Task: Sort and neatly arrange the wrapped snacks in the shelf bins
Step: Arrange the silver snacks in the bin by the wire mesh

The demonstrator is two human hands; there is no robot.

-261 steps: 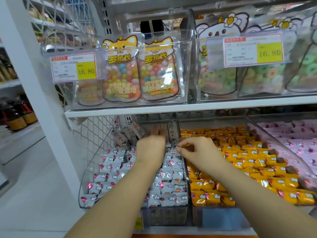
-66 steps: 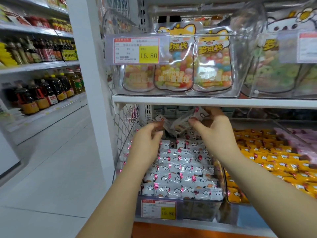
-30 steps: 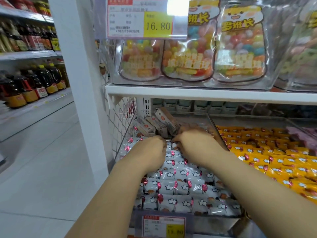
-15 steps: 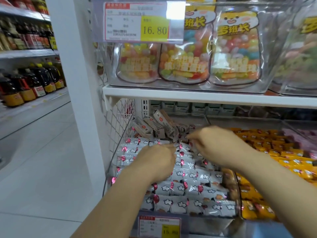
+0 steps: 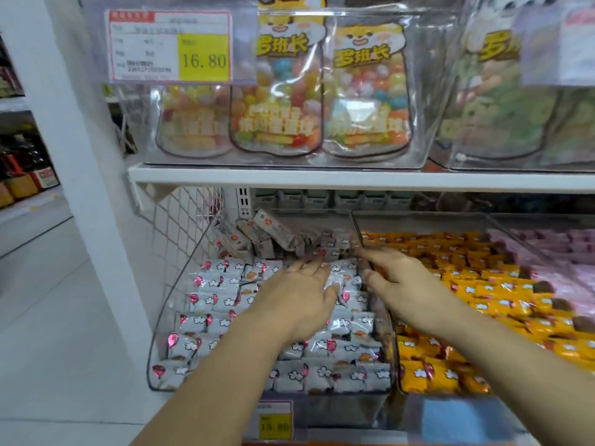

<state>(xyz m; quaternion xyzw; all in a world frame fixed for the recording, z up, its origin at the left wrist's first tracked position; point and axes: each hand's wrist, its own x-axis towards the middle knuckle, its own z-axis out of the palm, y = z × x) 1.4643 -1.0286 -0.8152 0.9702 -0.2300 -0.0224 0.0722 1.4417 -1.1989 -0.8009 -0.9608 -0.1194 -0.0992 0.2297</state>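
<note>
Two bare hands are in the lower shelf bins. The left hand (image 5: pixel 299 297) lies palm-down on the white wrapped snacks printed with clouds and pink spots (image 5: pixel 212 297), fingers straight and spread wide, gripping nothing. Those snacks sit in rows in the clear plastic bin (image 5: pixel 175 317) at the left end of the shelf, just beside a white wire mesh panel (image 5: pixel 180 217).

At the back of that bin, grey-brown box-shaped packets (image 5: pixel 257 233) lie tilted in a loose heap.

The right hand (image 5: pixel 402 281) hovers over the clear wall between this bin and the next. Its fingers (image 5: pixel 383 255) are stretched out towards the rear of the white-snack bin, the thumb held apart from them. The fingertips are blurred, so contact with any wrapper cannot be told.

Orange wrapped snacks (image 5: pixel 483 284) fill the neighbouring bin under the right forearm, and pale pink wrapped snacks (image 5: pixel 547 239) fill the one beyond.

Overhead, on the white shelf board (image 5: pixel 322 178), stand clear candy pouches of coloured balls (image 5: pixel 277 101) behind a price label with a yellow 16.80 panel (image 5: pixel 170 46). A second yellow price label (image 5: pixel 275 420) is fixed below the front of the white-snack bin.
</note>
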